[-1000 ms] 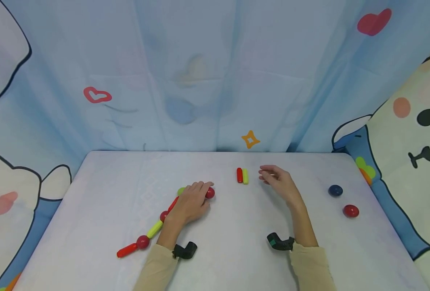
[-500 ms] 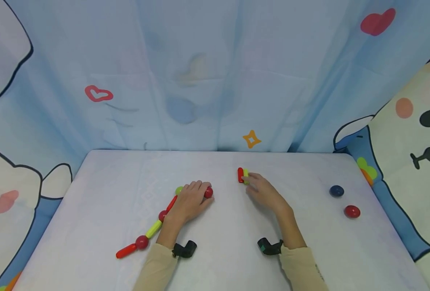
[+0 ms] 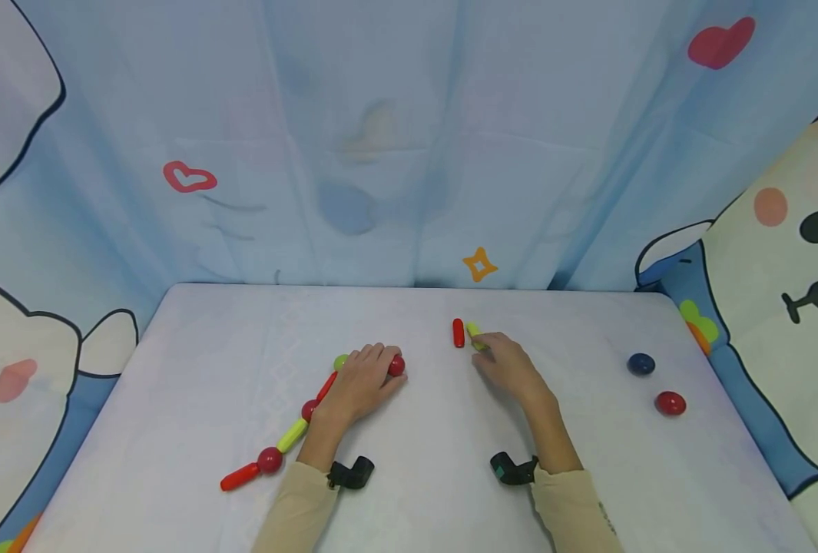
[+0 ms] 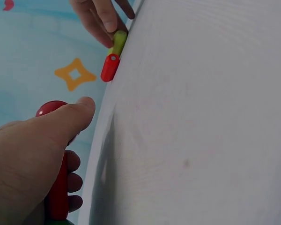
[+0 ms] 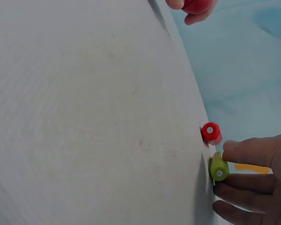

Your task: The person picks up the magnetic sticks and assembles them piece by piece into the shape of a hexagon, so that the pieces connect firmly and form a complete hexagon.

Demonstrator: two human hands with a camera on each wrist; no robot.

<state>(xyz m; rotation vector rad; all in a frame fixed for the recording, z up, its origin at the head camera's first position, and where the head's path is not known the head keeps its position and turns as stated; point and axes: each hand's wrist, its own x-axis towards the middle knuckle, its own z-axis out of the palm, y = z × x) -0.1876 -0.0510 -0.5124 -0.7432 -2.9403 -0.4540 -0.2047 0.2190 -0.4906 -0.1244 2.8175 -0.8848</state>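
1. Your left hand lies over the upper end of a chain of glossy red and yellow-green rods and balls, left of centre in the head view; its grip is curled round a smooth red rod, probably to steady the chain.
2. Your right hand, right of centre, has its grip clamped on a short, plastic-looking yellow-green rod, apparently pinched from its sides so the dotted end stays exposed. Whether it is lifted, I cannot tell.
3. A loose red rod lies just beside it on the white-covered counter.
4. A glossy dark blue ball and a shiny red ball sit at frame right, seemingly out of your way.
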